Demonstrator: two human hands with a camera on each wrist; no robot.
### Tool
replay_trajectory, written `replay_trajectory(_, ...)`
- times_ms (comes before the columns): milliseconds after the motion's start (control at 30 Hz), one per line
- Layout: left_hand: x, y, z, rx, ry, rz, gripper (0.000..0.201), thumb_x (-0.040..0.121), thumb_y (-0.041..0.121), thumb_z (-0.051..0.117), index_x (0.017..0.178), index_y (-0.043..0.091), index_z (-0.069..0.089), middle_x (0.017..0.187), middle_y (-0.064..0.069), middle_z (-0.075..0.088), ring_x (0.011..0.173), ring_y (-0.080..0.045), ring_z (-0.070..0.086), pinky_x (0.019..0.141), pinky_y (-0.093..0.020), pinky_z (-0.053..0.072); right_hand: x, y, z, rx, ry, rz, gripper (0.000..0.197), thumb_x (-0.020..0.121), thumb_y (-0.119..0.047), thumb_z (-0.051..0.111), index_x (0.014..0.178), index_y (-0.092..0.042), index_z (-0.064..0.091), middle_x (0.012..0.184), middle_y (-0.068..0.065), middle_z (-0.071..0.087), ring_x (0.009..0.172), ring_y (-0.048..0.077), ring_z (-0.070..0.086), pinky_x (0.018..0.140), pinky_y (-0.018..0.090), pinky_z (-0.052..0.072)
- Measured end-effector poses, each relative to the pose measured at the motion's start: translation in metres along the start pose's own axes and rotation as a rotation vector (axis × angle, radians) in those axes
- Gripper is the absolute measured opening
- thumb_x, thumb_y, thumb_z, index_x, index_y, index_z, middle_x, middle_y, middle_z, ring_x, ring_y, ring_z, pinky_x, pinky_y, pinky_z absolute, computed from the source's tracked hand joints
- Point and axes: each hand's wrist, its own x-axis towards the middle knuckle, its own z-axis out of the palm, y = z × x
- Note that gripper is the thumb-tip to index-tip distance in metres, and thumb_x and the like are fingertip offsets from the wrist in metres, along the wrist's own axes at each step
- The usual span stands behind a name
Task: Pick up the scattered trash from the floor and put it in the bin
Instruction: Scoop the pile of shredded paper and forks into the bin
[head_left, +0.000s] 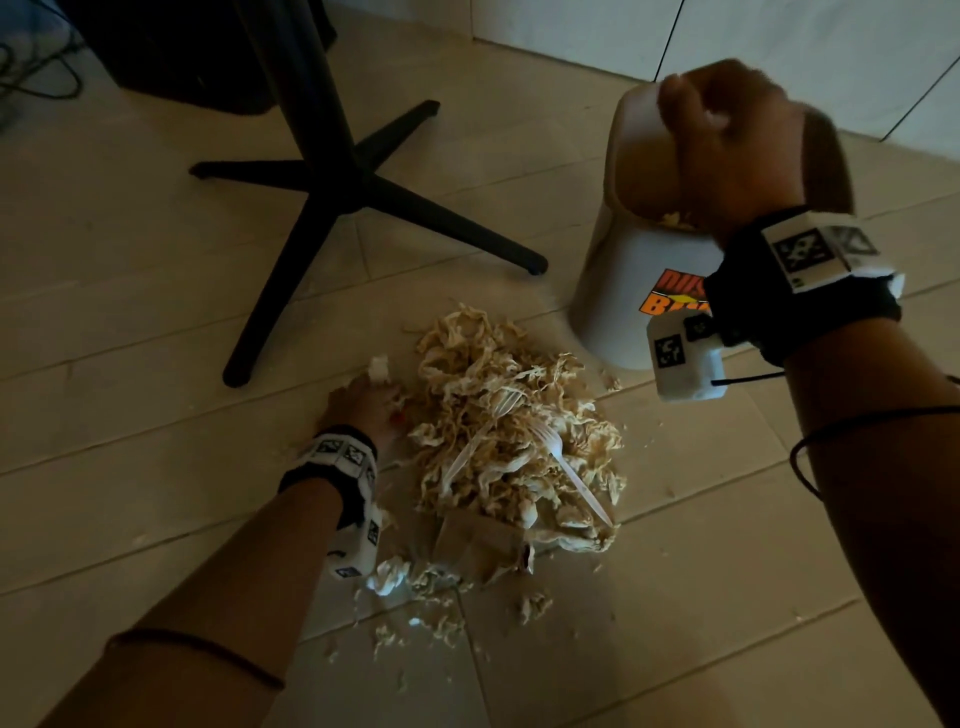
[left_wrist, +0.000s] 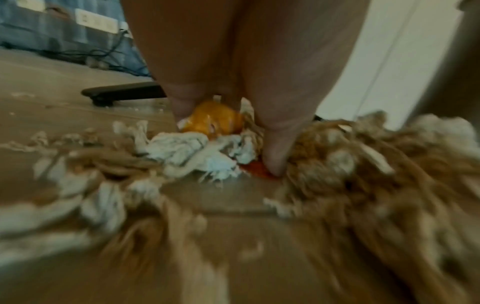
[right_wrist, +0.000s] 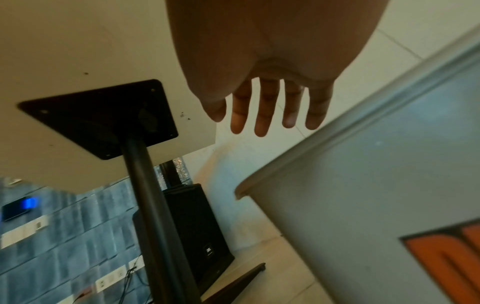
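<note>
A heap of shredded beige paper trash lies on the tiled floor, with two clear plastic forks on it and a brown cardboard piece at its near edge. My left hand is down at the heap's left edge. In the left wrist view its fingers close around an orange wrapper and white tissue; that picture is blurred. The white bin with an orange label stands at the right. My right hand hovers over the bin's mouth, its fingers spread, straight and empty.
A black table pedestal with four flat legs stands just behind the heap. A black speaker sits by the wall, with wall sockets and cables at the far left. Small paper scraps dot the floor near me.
</note>
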Motion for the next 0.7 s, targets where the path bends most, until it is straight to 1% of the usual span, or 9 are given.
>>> replay_trajectory(100, -0.028, 0.013, 0.016, -0.054, 0.156, -0.027, 0.039, 0.092, 0.022, 0.06, 0.131, 0.02, 0.058, 0.139, -0.009, 0.049, 0.124, -0.035, 0.048, 0.104, -0.044, 0.043, -0.015, -0.025, 0.009, 0.005, 0.028, -0.112, 0.035, 0.098, -0.04, 0.045, 0.113, -0.013, 0.063, 0.111, -0.001, 0.06, 0.096, 0.005, 0.05, 0.077, 0.005, 0.031)
replay_trajectory(167, -0.041, 0.018, 0.019, -0.049, 0.161, -0.018, 0.033, 0.093, 0.016, 0.057, 0.125, 0.017, 0.063, 0.134, -0.009, 0.054, 0.121, -0.033, 0.052, 0.102, -0.041, 0.045, -0.029, -0.043, 0.016, 0.073, 0.038, -0.184, 0.031, 0.097, -0.036, 0.047, 0.107, -0.013, 0.064, 0.108, 0.001, 0.064, 0.096, 0.008, 0.056, 0.083, 0.009, 0.036)
replay_trajectory(233, -0.049, 0.019, 0.016, -0.106, 0.148, 0.006, 0.029, 0.092, 0.019, 0.059, 0.119, 0.018, 0.068, 0.127, -0.007, 0.062, 0.115, -0.029, 0.058, 0.098, -0.037, 0.048, -0.045, -0.056, 0.022, 0.149, 0.034, -0.257, 0.027, 0.096, -0.032, 0.049, 0.101, -0.012, 0.066, 0.104, 0.002, 0.066, 0.094, 0.01, 0.06, 0.083, 0.014, 0.042)
replay_trajectory(300, -0.057, 0.023, 0.009, -0.27, 0.167, 0.005, 0.024, 0.089, 0.016, 0.063, 0.112, 0.018, 0.072, 0.121, -0.005, 0.067, 0.11, -0.026, 0.063, 0.095, -0.033, 0.051, -0.064, -0.063, 0.031, 0.213, -0.001, -0.276, 0.024, 0.096, -0.03, 0.049, 0.098, -0.013, 0.067, 0.102, 0.001, 0.066, 0.093, 0.011, 0.061, 0.083, 0.022, 0.049)
replay_trajectory(400, -0.07, 0.04, -0.007, -0.52, 0.277, 0.023, 0.02, 0.087, 0.015, 0.065, 0.103, 0.024, 0.074, 0.115, 0.0, 0.07, 0.099, -0.018, 0.066, 0.088, -0.031, 0.056, -0.096, -0.066, 0.045, 0.329, -0.108, -0.23, 0.022, 0.096, -0.03, 0.051, 0.097, -0.016, 0.067, 0.1, 0.001, 0.064, 0.088, 0.009, 0.061, 0.08, 0.032, 0.054)
replay_trajectory(500, -0.083, 0.064, -0.032, -0.644, 0.378, 0.102, 0.018, 0.085, 0.021, 0.069, 0.103, 0.024, 0.074, 0.106, 0.006, 0.071, 0.09, -0.005, 0.061, 0.078, -0.018, 0.05, -0.126, -0.057, 0.056, 0.357, -0.272, -0.107, 0.021, 0.096, -0.039, 0.053, 0.105, -0.024, 0.064, 0.107, -0.002, 0.058, 0.095, 0.007, 0.058, 0.082, 0.028, 0.051)
replay_trajectory(600, -0.098, 0.092, -0.056, -0.894, 0.417, 0.173, 0.018, 0.082, 0.022, 0.074, 0.1, 0.021, 0.073, 0.097, 0.008, 0.071, 0.09, -0.005, 0.065, 0.08, -0.021, 0.053, -0.15, -0.046, 0.063, 0.438, -0.421, 0.173, 0.038, 0.091, -0.053, 0.056, 0.121, -0.03, 0.056, 0.127, 0.001, 0.049, 0.114, 0.011, 0.051, 0.085, 0.022, 0.045)
replay_trajectory(633, -0.105, 0.1, -0.062, -0.97, 0.438, 0.22, 0.017, 0.081, 0.019, 0.075, 0.098, 0.02, 0.072, 0.094, 0.008, 0.071, 0.089, -0.006, 0.066, 0.08, -0.022, 0.055, -0.156, -0.044, 0.064, 0.499, -0.464, 0.299, 0.046, 0.087, -0.059, 0.056, 0.125, -0.034, 0.051, 0.132, 0.002, 0.046, 0.118, 0.013, 0.049, 0.089, 0.025, 0.045)
replay_trajectory(700, -0.116, 0.117, -0.071, -1.008, 0.472, 0.299, 0.014, 0.081, 0.016, 0.074, 0.093, 0.022, 0.07, 0.089, 0.009, 0.07, 0.084, -0.005, 0.067, 0.075, -0.022, 0.056, -0.164, -0.036, 0.07, 0.633, -0.534, 0.501, 0.06, 0.079, -0.072, 0.055, 0.13, -0.041, 0.044, 0.137, 0.002, 0.048, 0.123, 0.017, 0.05, 0.099, 0.041, 0.046)
